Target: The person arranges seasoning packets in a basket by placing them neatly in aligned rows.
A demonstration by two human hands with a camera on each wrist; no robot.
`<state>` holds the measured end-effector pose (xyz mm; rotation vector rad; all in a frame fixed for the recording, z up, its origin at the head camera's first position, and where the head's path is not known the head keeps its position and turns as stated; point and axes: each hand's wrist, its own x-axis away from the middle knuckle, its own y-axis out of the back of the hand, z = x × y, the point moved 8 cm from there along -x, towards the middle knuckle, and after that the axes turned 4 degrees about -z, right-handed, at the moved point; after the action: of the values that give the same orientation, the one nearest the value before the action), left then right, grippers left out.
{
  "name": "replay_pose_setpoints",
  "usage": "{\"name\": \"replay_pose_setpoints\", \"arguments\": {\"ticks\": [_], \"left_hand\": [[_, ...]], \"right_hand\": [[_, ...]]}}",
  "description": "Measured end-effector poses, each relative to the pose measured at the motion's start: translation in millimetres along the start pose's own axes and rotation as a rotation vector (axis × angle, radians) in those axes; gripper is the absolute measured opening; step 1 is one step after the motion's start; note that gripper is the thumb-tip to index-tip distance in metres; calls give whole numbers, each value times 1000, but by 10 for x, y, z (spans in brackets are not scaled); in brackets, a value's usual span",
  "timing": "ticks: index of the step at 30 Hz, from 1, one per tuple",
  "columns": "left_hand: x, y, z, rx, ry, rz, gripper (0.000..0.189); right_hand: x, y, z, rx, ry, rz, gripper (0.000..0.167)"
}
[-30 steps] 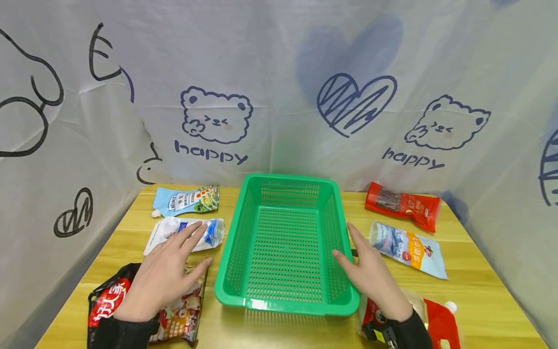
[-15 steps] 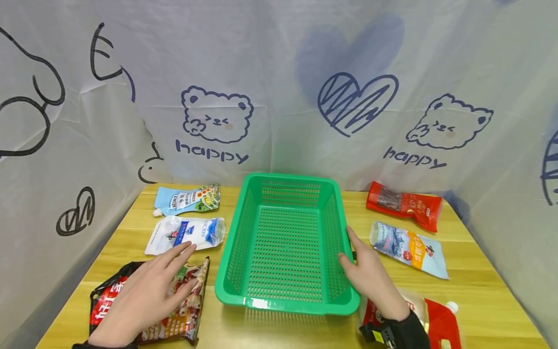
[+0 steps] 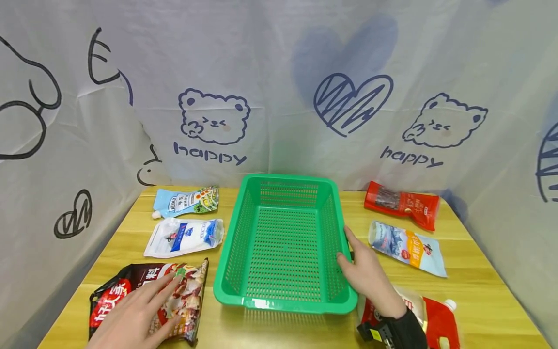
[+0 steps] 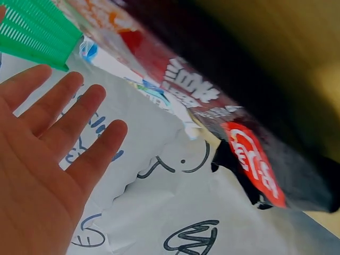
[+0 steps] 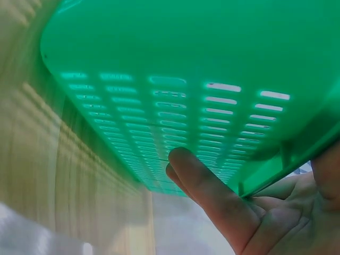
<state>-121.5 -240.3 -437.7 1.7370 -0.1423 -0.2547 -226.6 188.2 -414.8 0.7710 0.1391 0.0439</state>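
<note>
Basket (image 3: 285, 252): green moulded plastic, rectangular, walls flaring up to a smooth rolled rim, floor and sides pierced by rows of small slots. It sits upright at mid-table, near the back cloth (image 3: 279, 63), a pale creased fabric with hand-drawn bears, hearts and the word "happy". Table (image 3: 248, 329): yellowish wood-grain surface, glossy.

Right hand (image 3: 368, 274): grasps the basket at its right side — thumb over the rim towards the inner wall, other fingers outside. The right wrist view shows fingertips below the rim, along the slotted outer wall. The sleeve (image 3: 407, 329) is black.

Left hand (image 3: 137, 315): released, holding nothing; fingers extended and slightly spread. It hovers over a dark bag (image 3: 135, 281), large, crinkled and glossy, printed with a red oval and food pictures. The left wrist view shows a gap between palm and bag.

Left side, behind the dark bag: a white pouch (image 3: 187, 237) with a blue label and clear, puckered end, then a light-blue Heinz pouch (image 3: 185, 201) with a white cap at one corner. Right side, back to front: a red packet (image 3: 401, 203) with a clear window, a blue-and-orange pouch (image 3: 405, 247), and a red spouted bag (image 3: 438, 315) — partly hidden by the forearm.
</note>
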Motion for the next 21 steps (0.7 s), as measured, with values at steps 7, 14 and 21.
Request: {"name": "replay_pose_setpoints", "arguments": {"ticks": [7, 14, 21], "left_hand": [[75, -95, 66, 22, 6, 13, 104], [56, -236, 150, 57, 59, 133, 119], [41, -377, 185, 106, 62, 201, 119]], "right_hand": [[4, 11, 5, -22, 0, 5, 73], [2, 5, 3, -32, 0, -4, 73], [3, -3, -3, -32, -1, -6, 73]]}}
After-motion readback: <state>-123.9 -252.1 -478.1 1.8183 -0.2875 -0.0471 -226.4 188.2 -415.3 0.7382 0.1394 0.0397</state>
